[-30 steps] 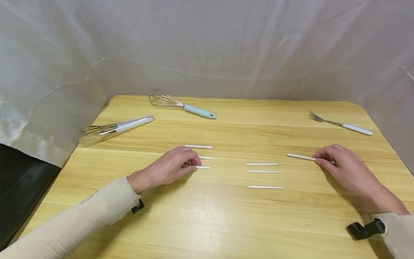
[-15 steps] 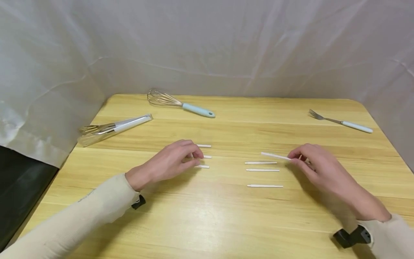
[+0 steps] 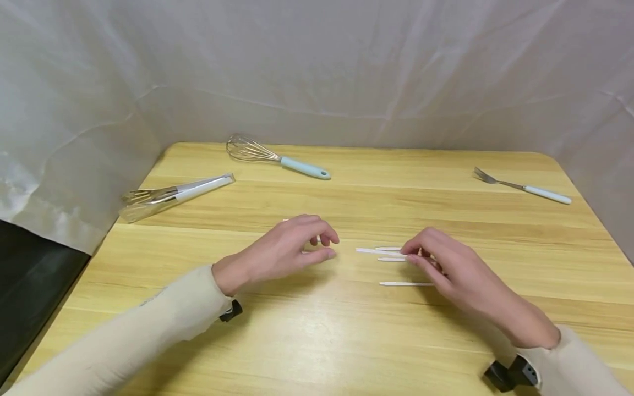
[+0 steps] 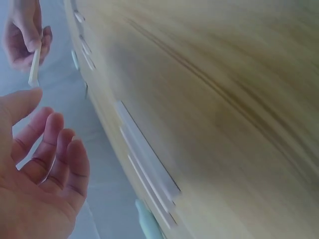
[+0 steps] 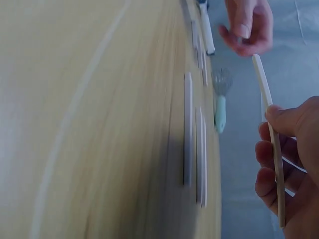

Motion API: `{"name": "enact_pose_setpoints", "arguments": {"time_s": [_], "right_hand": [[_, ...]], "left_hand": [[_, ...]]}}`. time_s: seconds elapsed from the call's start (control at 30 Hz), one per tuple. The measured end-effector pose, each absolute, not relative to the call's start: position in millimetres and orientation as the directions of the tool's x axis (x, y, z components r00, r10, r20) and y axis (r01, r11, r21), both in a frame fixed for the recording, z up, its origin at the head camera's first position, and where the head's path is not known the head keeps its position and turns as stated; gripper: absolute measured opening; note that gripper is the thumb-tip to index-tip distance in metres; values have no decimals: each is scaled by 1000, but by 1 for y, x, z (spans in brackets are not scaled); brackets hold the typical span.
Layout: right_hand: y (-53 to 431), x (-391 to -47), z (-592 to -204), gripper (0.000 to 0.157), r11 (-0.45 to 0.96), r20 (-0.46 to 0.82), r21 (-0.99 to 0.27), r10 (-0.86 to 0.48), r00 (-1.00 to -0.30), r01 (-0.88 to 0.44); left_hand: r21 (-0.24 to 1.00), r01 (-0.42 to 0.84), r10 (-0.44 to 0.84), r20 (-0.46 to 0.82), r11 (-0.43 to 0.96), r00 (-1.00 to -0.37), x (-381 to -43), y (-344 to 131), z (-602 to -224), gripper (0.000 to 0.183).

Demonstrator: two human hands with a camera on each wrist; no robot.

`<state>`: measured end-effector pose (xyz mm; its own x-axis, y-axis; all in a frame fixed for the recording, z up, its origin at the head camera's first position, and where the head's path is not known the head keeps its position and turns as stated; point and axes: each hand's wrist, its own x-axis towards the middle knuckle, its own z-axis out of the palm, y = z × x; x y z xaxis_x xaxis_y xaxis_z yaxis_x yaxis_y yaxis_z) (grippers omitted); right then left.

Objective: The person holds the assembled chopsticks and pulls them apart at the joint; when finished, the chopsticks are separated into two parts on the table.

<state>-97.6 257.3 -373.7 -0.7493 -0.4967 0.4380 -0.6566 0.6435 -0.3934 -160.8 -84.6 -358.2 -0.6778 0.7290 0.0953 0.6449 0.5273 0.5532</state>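
Note:
My right hand (image 3: 455,272) pinches a thin white stick (image 5: 262,82) between thumb and fingers, its free end pointing left. In the head view that stick overlaps two of the three white sticks lying at centre right; the nearest stick (image 3: 403,284) lies a little apart from them. My left hand (image 3: 289,247) holds nothing, its fingers spread and gently bent, palm facing the right hand. Three more white sticks (image 4: 149,148) lie side by side on the table under it, mostly hidden by the hand in the head view but plain in the left wrist view.
A whisk (image 3: 304,168) with a light blue handle lies at the back of the wooden table (image 3: 317,352). Wrapped utensils (image 3: 178,195) lie at the left, and a fork (image 3: 545,194) with a pale handle at the back right. A grey-white sheet (image 3: 317,66) stands behind.
My right hand has carried its stick left, from beyond the centre-right sticks to above them. My left hand has left the stick it was touching and moved up and right, towards the other hand.

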Motion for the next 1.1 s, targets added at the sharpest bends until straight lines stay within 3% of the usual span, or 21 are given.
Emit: {"name": "enact_pose_setpoints", "arguments": {"time_s": [0.27,0.63,0.87,1.1], "right_hand": [[235,-94,-372,32,599,384,-476,-517,-765,-644],[216,-91,-372,30,544,417,-513,-518,-747,-664],[221,-89,-371,24,593,352,-552,-471,-809,-586],[223,-88,-371,24,589,369,-561,-451,-812,-582]], "left_hand": [[575,679,773,122,456,-623,-154,-72,-357,30],[614,686,803,137,391,-580,-149,-67,-359,11],[633,670,781,159,388,-603,-148,-68,-358,6],[631,670,768,176,392,-615,-149,-71,-358,7]]}}
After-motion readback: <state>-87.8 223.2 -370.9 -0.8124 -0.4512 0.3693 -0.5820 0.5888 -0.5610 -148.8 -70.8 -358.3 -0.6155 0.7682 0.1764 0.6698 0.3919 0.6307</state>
